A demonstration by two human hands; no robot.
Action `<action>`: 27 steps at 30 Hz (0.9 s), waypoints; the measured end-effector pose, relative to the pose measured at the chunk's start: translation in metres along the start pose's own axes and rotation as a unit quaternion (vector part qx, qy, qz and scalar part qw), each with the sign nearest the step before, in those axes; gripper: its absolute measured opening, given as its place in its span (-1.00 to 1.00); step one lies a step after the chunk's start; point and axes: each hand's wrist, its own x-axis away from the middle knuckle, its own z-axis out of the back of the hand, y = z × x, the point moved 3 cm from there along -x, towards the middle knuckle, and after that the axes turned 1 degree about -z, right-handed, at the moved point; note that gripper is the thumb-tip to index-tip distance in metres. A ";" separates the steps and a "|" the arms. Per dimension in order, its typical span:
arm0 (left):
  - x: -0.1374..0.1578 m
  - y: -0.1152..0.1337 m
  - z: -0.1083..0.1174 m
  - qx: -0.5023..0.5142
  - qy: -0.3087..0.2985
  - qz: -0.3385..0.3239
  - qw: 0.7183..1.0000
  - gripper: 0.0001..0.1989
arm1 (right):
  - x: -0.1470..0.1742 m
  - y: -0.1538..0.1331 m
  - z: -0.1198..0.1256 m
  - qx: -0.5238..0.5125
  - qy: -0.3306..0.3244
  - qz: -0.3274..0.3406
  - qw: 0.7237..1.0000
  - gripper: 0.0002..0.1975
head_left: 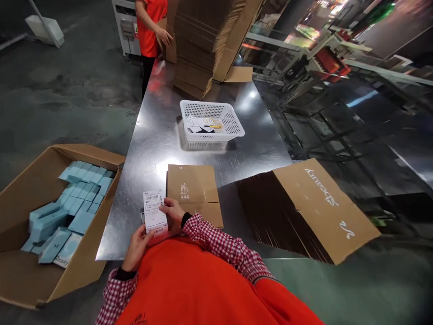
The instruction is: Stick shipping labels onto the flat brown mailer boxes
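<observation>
Label is pinched by left hand and right hand beside carton reading "Be better Be healthy Be free".

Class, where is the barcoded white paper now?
In the head view, left of centre, the paper is held by the left hand and right hand, left of the nearest carton on the metal table.

White label, red-checked sleeves

Glossy metal table, paper label, plastic basket
</observation>
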 end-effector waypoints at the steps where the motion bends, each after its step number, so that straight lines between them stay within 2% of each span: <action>1: 0.001 0.001 0.000 -0.014 0.005 -0.005 1.000 -0.50 | 0.003 -0.004 0.003 0.035 0.031 0.013 0.999 -0.67; 3: 0.002 0.002 0.001 -0.046 0.021 -0.016 0.999 -0.53 | 0.015 -0.015 0.008 0.161 0.094 0.085 0.979 -0.59; 4: 0.003 0.003 0.002 -0.063 0.027 -0.021 0.997 -0.55 | 0.024 -0.020 0.007 0.238 0.095 0.140 0.956 -0.58; 5: 0.003 0.004 0.001 -0.079 0.029 -0.028 0.996 -0.57 | 0.033 -0.024 0.004 0.311 0.063 0.195 0.928 -0.60; 7: 0.005 0.008 -0.002 -0.107 0.020 -0.045 0.993 -0.62 | 0.052 -0.025 -0.007 0.412 -0.048 0.269 0.869 -0.71; 8: 0.007 0.011 -0.004 -0.119 0.011 -0.055 0.991 -0.65 | 0.060 -0.023 -0.011 0.435 -0.092 0.279 0.851 -0.75; 9: 0.009 0.014 -0.007 -0.128 0.001 -0.064 0.990 -0.66 | 0.066 -0.021 -0.012 0.445 -0.115 0.277 0.844 -0.75; 13: 0.015 0.029 -0.017 -0.163 -0.017 -0.096 0.982 -0.73 | 0.076 -0.018 -0.006 0.419 -0.090 0.253 0.867 -0.67; 18: 0.020 0.041 -0.016 -0.197 -0.001 -0.119 0.973 -0.85 | 0.074 -0.023 0.001 0.366 -0.097 0.245 0.893 -0.68; 21: 0.027 0.042 -0.017 -0.197 0.017 -0.125 0.972 -0.90 | 0.075 -0.022 0.001 0.343 -0.071 0.210 0.913 -0.66; 24: 0.028 0.038 -0.019 -0.183 0.060 -0.115 0.975 -0.81 | 0.073 -0.017 -0.005 0.288 -0.037 0.153 0.945 -0.62; 27: 0.022 0.026 -0.018 -0.168 0.117 -0.089 0.975 -0.70 | 0.067 -0.016 -0.007 0.206 -0.034 0.085 0.974 -0.59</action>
